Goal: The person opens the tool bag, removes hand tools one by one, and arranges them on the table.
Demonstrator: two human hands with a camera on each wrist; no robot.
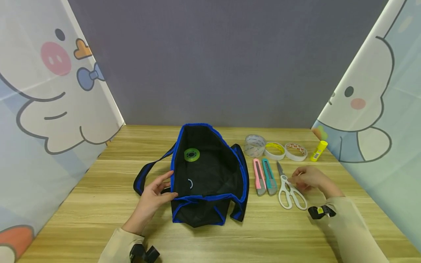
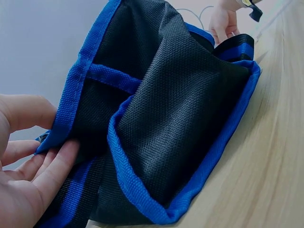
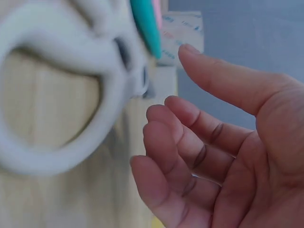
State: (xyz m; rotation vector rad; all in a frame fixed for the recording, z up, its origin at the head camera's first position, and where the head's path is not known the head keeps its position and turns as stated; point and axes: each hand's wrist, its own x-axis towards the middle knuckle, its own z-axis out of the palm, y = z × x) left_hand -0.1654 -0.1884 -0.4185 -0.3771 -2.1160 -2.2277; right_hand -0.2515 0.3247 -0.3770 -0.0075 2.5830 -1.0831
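A black fabric bag (image 1: 210, 160) with blue edging stands with its mouth open. Inside it are a small green tape roll (image 1: 192, 155) and a light curved piece (image 1: 190, 183) of unclear kind. My left hand (image 1: 154, 195) pinches the bag's blue edge at its near left corner, and in the left wrist view thumb and fingers lie on both sides of that edge (image 2: 71, 102). White-handled scissors (image 1: 289, 191) lie flat on the table. Right beside them hovers my right hand (image 1: 309, 179); its loosely bent fingers (image 3: 161, 142) hold nothing in the right wrist view.
Pink (image 1: 259, 177) and teal (image 1: 269, 177) utility knives lie between bag and scissors. Behind them are a clear tape roll (image 1: 254, 146), a yellow-cored roll (image 1: 275, 151), a white roll (image 1: 296, 152) and a yellow glue stick (image 1: 318, 151). A strap (image 1: 144, 175) lies left of the bag.
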